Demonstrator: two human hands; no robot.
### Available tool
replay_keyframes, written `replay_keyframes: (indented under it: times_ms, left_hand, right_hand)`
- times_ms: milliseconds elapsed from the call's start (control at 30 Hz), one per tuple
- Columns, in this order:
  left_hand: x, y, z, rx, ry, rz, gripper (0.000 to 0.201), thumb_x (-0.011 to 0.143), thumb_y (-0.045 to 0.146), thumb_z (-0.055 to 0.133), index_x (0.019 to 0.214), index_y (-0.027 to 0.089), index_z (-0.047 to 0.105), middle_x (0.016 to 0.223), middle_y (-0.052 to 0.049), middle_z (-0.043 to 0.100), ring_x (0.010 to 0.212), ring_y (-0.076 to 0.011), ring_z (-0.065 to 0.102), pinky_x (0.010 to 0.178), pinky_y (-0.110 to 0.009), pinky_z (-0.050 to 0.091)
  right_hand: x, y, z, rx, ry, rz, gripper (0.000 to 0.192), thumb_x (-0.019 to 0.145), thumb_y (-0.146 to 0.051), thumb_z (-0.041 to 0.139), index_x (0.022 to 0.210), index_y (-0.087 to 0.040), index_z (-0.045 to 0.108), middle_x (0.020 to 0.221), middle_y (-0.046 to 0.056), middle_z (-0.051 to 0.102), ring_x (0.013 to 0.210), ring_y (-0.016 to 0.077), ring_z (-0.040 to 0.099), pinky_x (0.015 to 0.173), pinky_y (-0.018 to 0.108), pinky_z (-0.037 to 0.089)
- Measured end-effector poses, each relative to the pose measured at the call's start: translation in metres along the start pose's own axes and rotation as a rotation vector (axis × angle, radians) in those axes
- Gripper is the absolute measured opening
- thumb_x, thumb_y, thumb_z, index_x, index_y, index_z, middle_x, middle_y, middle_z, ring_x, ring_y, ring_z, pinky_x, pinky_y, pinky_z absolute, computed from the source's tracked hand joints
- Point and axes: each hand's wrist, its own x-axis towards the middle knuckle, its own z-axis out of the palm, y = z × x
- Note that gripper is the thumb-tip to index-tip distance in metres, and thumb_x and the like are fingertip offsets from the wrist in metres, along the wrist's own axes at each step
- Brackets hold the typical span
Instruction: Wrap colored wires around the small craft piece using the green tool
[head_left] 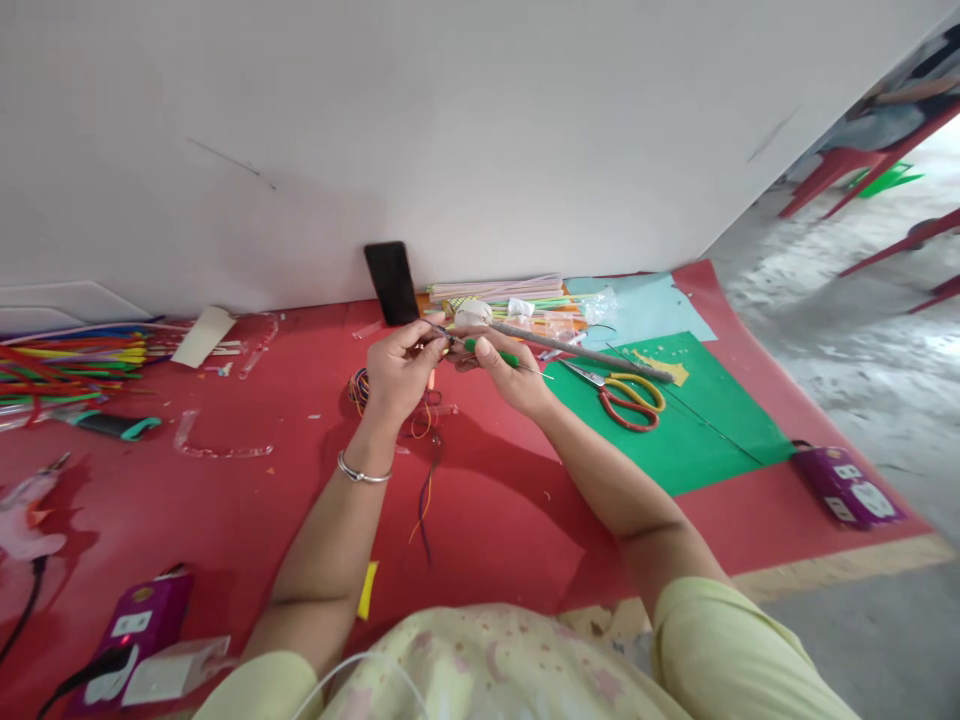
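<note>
Close together over the middle of the red tabletop [517, 540], both my hands are closed. My left hand [401, 372] pinches a thin dark strand between thumb and fingers. In my right hand [506, 375] lies a thin wire with a green wrapped part [491, 352]; its bare tip pokes out to the right under the thumb. The fingertips nearly meet, and I cannot make out whether strand and wire are joined. Below my left hand sits a loose coil of purple and orange cord [360, 388], its ends trailing toward me.
A phone [391, 283] leans against the white wall. Scissors [637, 402] and a long grey rod [592, 355] rest over a green sheet [705, 420]. At left are pipe cleaners [82, 362], a cutter [112, 425], a glue gun [30, 510]; purple boxes [851, 487] lie at both sides.
</note>
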Motion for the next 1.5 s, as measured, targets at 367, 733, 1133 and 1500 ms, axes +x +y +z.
replay_keyframes:
  times_ms: [367,733,1133,1500]
  left_hand:
    - [0.001,-0.002,0.008,-0.167,0.013,-0.095,0.041,0.076,0.035,0.099,0.114,0.023,0.088,0.094,-0.003,0.083,0.085,-0.0181,0.076,0.080,-0.031,0.061]
    - [0.007,0.009,-0.015,-0.453,-0.287,-0.482,0.040,0.059,0.020,0.102,0.098,0.019,0.092,0.086,-0.006,0.082,0.066,-0.0127,0.070,0.055,-0.023,0.050]
    - [0.003,0.012,-0.017,-0.294,-0.477,-0.393,0.027,0.063,0.023,0.097,0.089,0.020,0.092,0.078,-0.007,0.078,0.061,-0.0150,0.062,0.055,-0.029,0.047]
    - [0.004,0.009,-0.026,-0.157,-0.523,-0.366,0.025,0.067,0.023,0.091,0.092,0.021,0.094,0.081,-0.008,0.078,0.068,-0.0169,0.066,0.057,-0.026,0.049]
  right_hand:
    - [-0.004,-0.001,0.007,-0.235,0.136,-0.228,0.055,0.111,-0.071,0.057,0.104,-0.022,0.082,0.115,0.012,0.078,0.110,0.0242,0.072,0.106,0.043,0.061]
    - [0.009,0.000,-0.032,0.049,-0.218,-0.015,0.055,0.101,-0.072,0.073,0.099,-0.019,0.087,0.112,0.010,0.081,0.091,0.0202,0.077,0.077,0.032,0.069]
    - [0.012,0.009,-0.047,0.395,-0.431,0.345,0.055,0.090,-0.065,0.090,0.082,-0.012,0.078,0.086,0.011,0.084,0.074,0.0207,0.083,0.070,0.033,0.074]
    - [0.012,0.003,-0.051,0.344,-0.478,0.355,0.043,0.096,-0.054,0.083,0.091,-0.011,0.080,0.092,0.013,0.085,0.080,0.0234,0.085,0.079,0.038,0.076]
